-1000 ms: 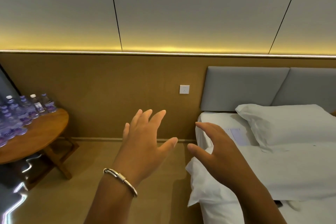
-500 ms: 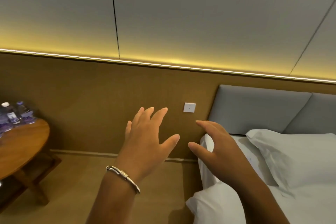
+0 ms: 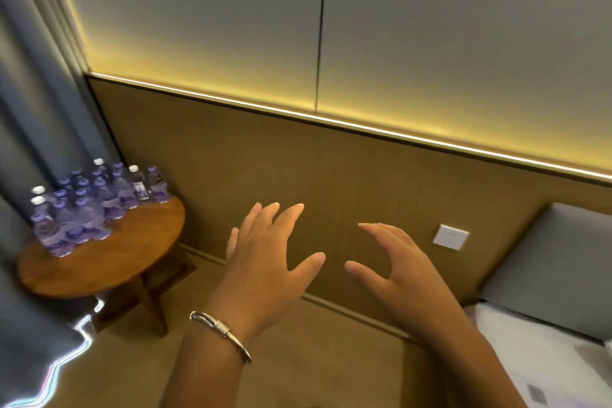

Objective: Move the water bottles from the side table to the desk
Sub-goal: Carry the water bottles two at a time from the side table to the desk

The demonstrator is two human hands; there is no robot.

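Several small water bottles (image 3: 89, 205) with purple caps and labels stand crowded on the back half of a round wooden side table (image 3: 109, 258) at the left. My left hand (image 3: 265, 258), with a silver bracelet on the wrist, is raised in mid-air with fingers spread, well right of the table. My right hand (image 3: 394, 272) hovers beside it with loosely bent fingers. Both hands hold nothing. No desk is in view.
A grey curtain (image 3: 36, 116) hangs behind and left of the table. A brown wall panel (image 3: 331, 175) with a white wall switch (image 3: 450, 237) runs across. A grey headboard (image 3: 556, 275) and white bed (image 3: 543, 358) fill the lower right. Tan floor lies between table and bed.
The view has swung left and tilted: the table with all its bottles has come into sight, and the bed has slid off to the right. Both hands stay raised and empty.
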